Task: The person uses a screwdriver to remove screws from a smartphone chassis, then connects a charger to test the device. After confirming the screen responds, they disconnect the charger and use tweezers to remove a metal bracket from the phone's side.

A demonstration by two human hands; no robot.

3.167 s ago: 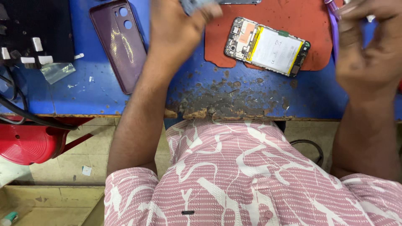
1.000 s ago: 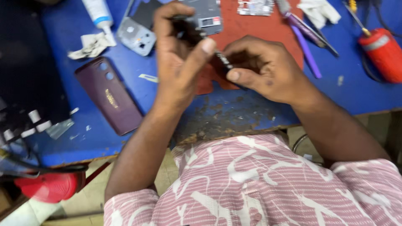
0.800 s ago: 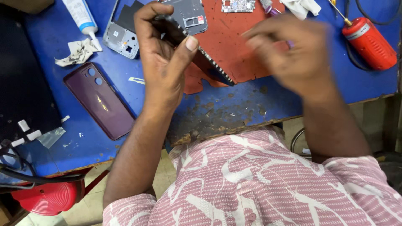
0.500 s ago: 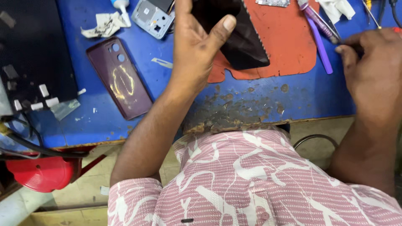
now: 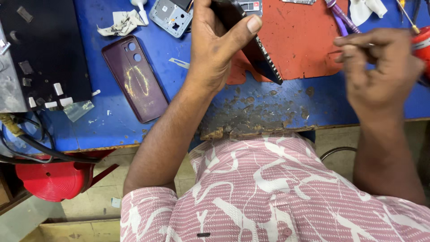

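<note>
Nearest the camera the worn front edge of the blue bench (image 5: 112, 121) shows bare, chipped patches, and just past it the left hand (image 5: 215, 49) is closed on a dark phone body (image 5: 257, 49), thumb pressed over its upper edge and fingers wrapped behind, holding it tilted on edge above the orange mat (image 5: 300, 40); half a second ago the same hand held it broad side up, so it has been turned to present a thin side; the right hand (image 5: 380, 67), which then lay out at the bench's right edge by the tools, has come up and inward, and now hangs blurred in the air with thumb and forefinger pinched together; whether anything small sits in that pinch I cannot tell; it is near the phone body but not touching it; judged from this, the work on that edge is about to be taken up, not yet begun; further left a maroon back cover (image 5: 136, 80) lies flat on the bench, well apart from both hands; beyond it a grey inner frame (image 5: 171, 15) and crumpled tissue (image 5: 118, 22) rest near the far edge.
</note>
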